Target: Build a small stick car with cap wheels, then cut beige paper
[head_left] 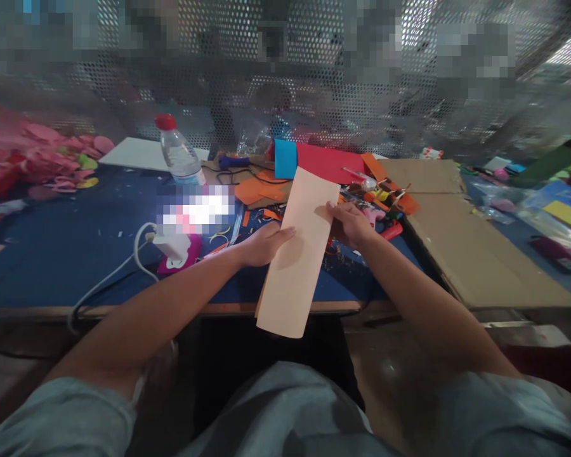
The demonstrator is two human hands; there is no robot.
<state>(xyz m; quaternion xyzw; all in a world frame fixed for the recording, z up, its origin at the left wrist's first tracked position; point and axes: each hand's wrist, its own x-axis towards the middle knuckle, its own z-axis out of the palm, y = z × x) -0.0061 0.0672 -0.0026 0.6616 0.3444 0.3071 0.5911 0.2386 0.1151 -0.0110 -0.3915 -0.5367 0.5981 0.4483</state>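
- Left hand (265, 244) grips the left long edge of the peach sheet (297, 254), thumb on top, fingers closed under it.
- Right hand (349, 223) pinches the right long edge higher up, fingers closed on the sheet.
- Sheet is a long strip held between both hands, tilted, its far end over the blue table (66, 247) and its near end hanging past the table edge toward the lap.
- Progress, as a judgement: sheet looks whole and flat, with no cut, fold or glue visible on it, so work on this piece looks barely begun; shaping looks left to do.
- Beyond the left hand: orange scraps (257, 188), a red and blue foam roll (314, 162), a plastic bottle (177, 151) with red cap.
- Left of the left hand: white charger (171, 244) with its cable.
- Just beyond the right hand: small tools and scraps, too cluttered to name; flat cardboard (461, 241) to its right.
- Far left of the left hand: pile of pink cut pieces (33, 155), apparently finished shapes.
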